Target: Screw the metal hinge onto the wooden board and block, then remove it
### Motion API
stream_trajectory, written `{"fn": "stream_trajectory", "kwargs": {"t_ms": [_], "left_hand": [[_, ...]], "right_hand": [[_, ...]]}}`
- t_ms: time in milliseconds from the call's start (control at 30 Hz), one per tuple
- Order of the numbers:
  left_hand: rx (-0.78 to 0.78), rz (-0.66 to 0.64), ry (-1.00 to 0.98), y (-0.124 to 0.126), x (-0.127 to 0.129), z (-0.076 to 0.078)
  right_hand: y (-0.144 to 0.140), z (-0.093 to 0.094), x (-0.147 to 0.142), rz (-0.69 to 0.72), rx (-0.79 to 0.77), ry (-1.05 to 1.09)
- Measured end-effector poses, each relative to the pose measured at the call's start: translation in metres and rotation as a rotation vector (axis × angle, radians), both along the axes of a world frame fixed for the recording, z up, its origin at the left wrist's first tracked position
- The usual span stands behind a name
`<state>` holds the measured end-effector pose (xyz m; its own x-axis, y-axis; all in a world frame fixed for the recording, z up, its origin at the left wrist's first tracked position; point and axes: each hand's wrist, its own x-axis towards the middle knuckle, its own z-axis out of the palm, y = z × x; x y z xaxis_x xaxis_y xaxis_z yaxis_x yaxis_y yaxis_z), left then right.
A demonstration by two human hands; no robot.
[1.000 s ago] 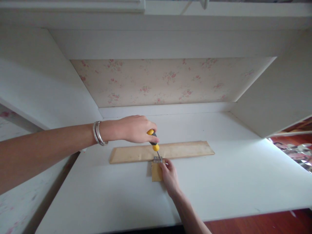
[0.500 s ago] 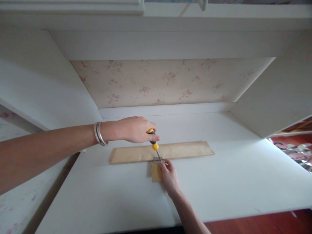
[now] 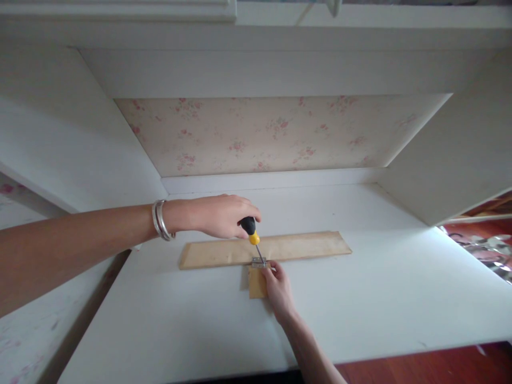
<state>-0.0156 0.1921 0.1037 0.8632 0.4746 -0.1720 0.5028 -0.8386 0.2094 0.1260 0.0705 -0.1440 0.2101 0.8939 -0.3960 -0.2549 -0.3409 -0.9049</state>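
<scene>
The left hand (image 3: 218, 216), clamped on the black-and-yellow screwdriver (image 3: 253, 237), slants its tip down-right onto the small metal hinge (image 3: 258, 262), which the right hand (image 3: 278, 290) pins from the near side.

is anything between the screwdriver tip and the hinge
Nothing visible. The left hand holds the screwdriver with its tip right down on the metal hinge; the right hand steadies the small wood piece beside it.

A white painted tabletop (image 3: 360, 298) sits inside a white alcove, with a pale floral-patterned back panel (image 3: 272, 133) behind it and slanted white side walls (image 3: 60, 144) on either hand. Reddish-brown wooden flooring (image 3: 432, 365) shows below the front edge, and something shiny and crumpled (image 3: 486, 253) lies at far right.
</scene>
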Motion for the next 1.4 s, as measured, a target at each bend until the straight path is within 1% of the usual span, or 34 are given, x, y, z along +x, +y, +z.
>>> {"fn": "stream_trajectory", "kwargs": {"t_ms": [33, 67, 200, 233, 267, 300, 400, 433, 467, 500, 633, 667, 700, 733, 833, 867, 900, 933, 1033, 1100, 1300, 1333, 1400], "left_hand": [[0.001, -0.016, -0.001, 0.0006, -0.0010, 0.0001], [0.008, -0.001, 0.010, 0.0016, -0.0022, 0.0000], [0.046, 0.200, 0.090, 0.0060, -0.0046, -0.0016], [0.051, 0.230, 0.098, 0.0065, -0.0046, -0.0021], [0.054, 0.229, 0.091, 0.0067, -0.0043, -0.0025], [0.053, 0.194, 0.073, 0.0067, -0.0041, -0.0028], [0.030, 0.024, 0.008, 0.0069, -0.0042, -0.0028], [0.023, -0.008, 0.003, 0.0071, -0.0044, -0.0023], [0.020, -0.013, 0.013, 0.0073, -0.0045, -0.0016], [0.022, 0.009, 0.033, 0.0073, -0.0045, -0.0007], [0.043, 0.203, 0.157, 0.0050, -0.0016, 0.0035], [0.041, 0.232, 0.177, 0.0041, -0.0006, 0.0040], [0.036, 0.235, 0.178, 0.0033, 0.0001, 0.0042], [0.029, 0.211, 0.162, 0.0027, 0.0005, 0.0040], [0.009, 0.075, 0.075, 0.0028, 0.0001, 0.0025], [0.009, 0.048, 0.065, 0.0033, -0.0002, 0.0020], [0.012, 0.046, 0.073, 0.0038, -0.0002, 0.0016], [0.014, 0.071, 0.091, 0.0043, 0.0001, 0.0014], [0.022, 0.202, 0.152, 0.0048, 0.0023, 0.0007], [0.029, 0.229, 0.154, 0.0047, 0.0034, 0.0000], [0.023, 0.056, 0.052, 0.0066, 0.0009, 0.0009], [0.022, 0.048, 0.059, 0.0068, 0.0008, 0.0015], [0.034, 0.096, 0.088, 0.0065, 0.0016, 0.0021]], "right_hand": [[0.0001, 0.0001, -0.0002, 0.001, -0.001, -0.007], [0.0001, 0.0003, -0.0003, 0.000, -0.001, -0.016], [-0.0005, 0.0009, 0.0000, 0.004, 0.007, -0.011], [-0.0006, 0.0010, 0.0002, 0.005, 0.006, -0.003], [-0.0006, 0.0010, 0.0004, 0.004, 0.006, 0.002], [-0.0005, 0.0010, 0.0005, 0.001, 0.005, 0.003], [0.0001, 0.0011, 0.0005, -0.002, 0.009, 0.004], [0.0003, 0.0013, 0.0004, 0.000, 0.007, 0.002], [0.0004, 0.0015, 0.0002, 0.002, 0.006, 0.003], [0.0004, 0.0018, 0.0000, 0.004, 0.006, 0.005], [-0.0002, 0.0020, -0.0010, 0.010, 0.008, 0.026], [-0.0002, 0.0019, -0.0010, 0.010, 0.011, 0.032], [-0.0001, 0.0017, -0.0010, 0.008, 0.013, 0.037], [0.0002, 0.0015, -0.0009, 0.007, 0.015, 0.042], [0.0010, 0.0013, -0.0003, 0.003, 0.011, 0.040], [0.0011, 0.0013, -0.0001, 0.002, 0.008, 0.036], [0.0011, 0.0013, 0.0000, 0.001, 0.007, 0.031], [0.0010, 0.0014, 0.0001, 0.000, 0.009, 0.028], [0.0002, 0.0016, -0.0003, -0.001, 0.010, 0.032], [-0.0003, 0.0015, -0.0006, 0.001, 0.004, 0.043], [-0.0001, -0.0026, 0.0009, 0.016, 0.011, 0.009], [0.0001, -0.0033, 0.0012, 0.015, 0.010, 0.004], [0.0003, -0.0042, 0.0015, 0.013, 0.010, 0.005]]}}
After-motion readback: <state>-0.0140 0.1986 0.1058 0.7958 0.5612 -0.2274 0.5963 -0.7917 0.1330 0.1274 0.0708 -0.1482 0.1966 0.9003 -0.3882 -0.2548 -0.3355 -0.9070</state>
